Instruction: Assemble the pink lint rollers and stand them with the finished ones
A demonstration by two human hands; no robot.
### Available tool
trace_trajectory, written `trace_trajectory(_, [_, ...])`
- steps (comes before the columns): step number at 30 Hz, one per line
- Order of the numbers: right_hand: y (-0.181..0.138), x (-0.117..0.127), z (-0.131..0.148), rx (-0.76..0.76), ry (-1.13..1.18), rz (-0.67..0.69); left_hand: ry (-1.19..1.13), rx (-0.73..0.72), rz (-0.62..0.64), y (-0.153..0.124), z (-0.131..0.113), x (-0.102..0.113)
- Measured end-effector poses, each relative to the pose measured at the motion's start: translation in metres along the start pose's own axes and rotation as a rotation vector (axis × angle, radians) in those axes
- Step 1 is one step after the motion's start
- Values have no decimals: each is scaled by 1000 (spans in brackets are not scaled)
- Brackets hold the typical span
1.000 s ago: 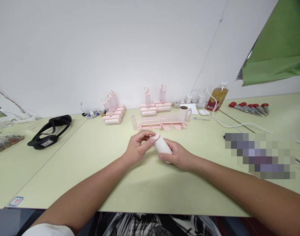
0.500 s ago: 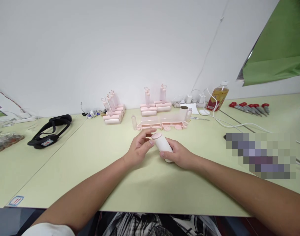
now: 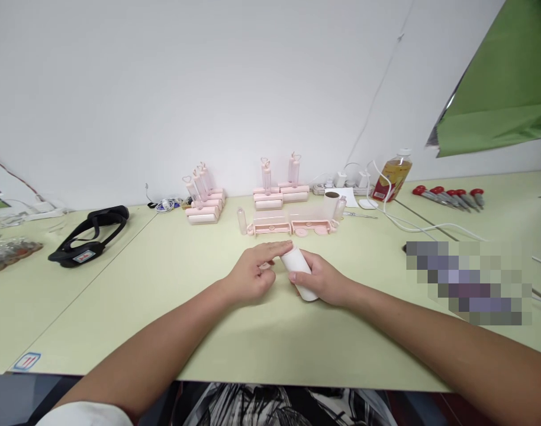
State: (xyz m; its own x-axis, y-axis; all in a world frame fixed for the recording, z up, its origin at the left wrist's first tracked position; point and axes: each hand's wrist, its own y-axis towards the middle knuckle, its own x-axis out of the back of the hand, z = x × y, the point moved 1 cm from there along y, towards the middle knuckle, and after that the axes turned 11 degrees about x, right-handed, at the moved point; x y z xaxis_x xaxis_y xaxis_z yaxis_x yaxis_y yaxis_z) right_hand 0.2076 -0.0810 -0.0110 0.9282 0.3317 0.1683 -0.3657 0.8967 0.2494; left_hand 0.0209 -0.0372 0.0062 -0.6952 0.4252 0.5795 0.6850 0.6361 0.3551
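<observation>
My right hand point(image 3: 326, 278) is closed around a white lint roller refill roll point(image 3: 302, 274), which tilts with its upper end toward the left. My left hand point(image 3: 254, 271) lies beside the upper end, its outstretched fingers resting across the roll's top and covering most of it. The left thumb stays apart from the roll. Behind the hands, two open pink lint roller housings point(image 3: 270, 228) sit side by side, with pink discs point(image 3: 320, 231) at the right one. A clear tube point(image 3: 241, 220) stands upright left of them. One more hollow roll point(image 3: 331, 205) stands behind.
Pink lint rollers with upright handles point(image 3: 202, 204) line the wall, with more point(image 3: 269, 198) at the centre. To the right are a drink bottle point(image 3: 392, 176), white cables point(image 3: 430, 228) and red-handled tools point(image 3: 450, 195). A black headset strap point(image 3: 93, 234) lies left. A blurred patch point(image 3: 466, 281) hides something right.
My left fingers have straightened and moved over the roll's top end, where a pink rim showed before. The roll has shifted slightly down and right in my right hand.
</observation>
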Motion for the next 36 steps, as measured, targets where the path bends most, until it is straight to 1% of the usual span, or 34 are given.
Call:
trace_trajectory(2, [0, 1, -1, -18, 5, -6, 50, -41, -76, 0, 3, -1])
trace_trajectory(4, [0, 1, -1, -30, 10, -21, 110, -34, -155, 1, 5, -1])
trace_trajectory(6, [0, 1, -1, -47, 26, -24, 205, 56, -218, 3, 8, 1])
trace_trajectory(8, [0, 1, 0, -58, 37, -20, 366, 196, -235, 6, 10, 4])
trace_trajectory(9, [0, 0, 1, -60, 39, -18, 456, 272, -214, 7, 11, 6])
trace_trajectory(10, [0, 0, 1, -59, 41, -17, 540, 345, -167, 7, 13, 7])
trace_trajectory(12, [-1, -1, 2, -59, 59, -18, 656, 455, -42, 8, 15, 8])
trace_trajectory(14, [-1, -1, 2, -58, 94, -26, 691, 519, 59, 8, 17, 8])
trace_trajectory(15, [-1, -1, 3, -54, 109, -33, 685, 536, 84, 7, 17, 8])
trace_trajectory(18, [0, 0, 3, -32, 104, -63, 606, 573, 76, 7, 18, 7])
trace_trajectory(24, [3, 3, 1, 32, -69, -147, 438, 585, 12, 7, 22, 9])
trace_trajectory(26, [4, 4, 1, 37, -100, -165, 401, 591, 10, 7, 24, 9])
trace_trajectory(29, [4, 5, 0, 48, -124, -187, 325, 589, -32, 7, 24, 9])
trace_trajectory(31, [4, 5, -1, 55, -127, -211, 126, 633, -45, 8, 23, 7])
trace_trajectory(34, [4, 5, -2, 76, -75, -285, -273, 738, -11, 11, 24, 2])
trace_trajectory(36, [4, 6, -2, 97, -8, -363, -427, 796, -8, 13, 24, -1])
